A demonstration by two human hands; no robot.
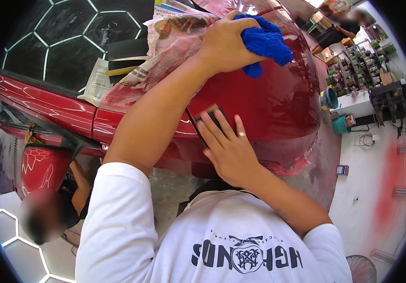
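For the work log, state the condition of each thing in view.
Left grip: closed on blue cloth
Blue cloth: bunched
Right grip: laid over dark block
Dark block: partly covered
Red panel: shiny
Newspaper: spread, creased
Side mirror: jutting out
Fan: running or not, cannot tell

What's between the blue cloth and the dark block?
Just bare, shiny red car: in the head view, nothing lies between the cloth in the left hand and the block under the right hand.
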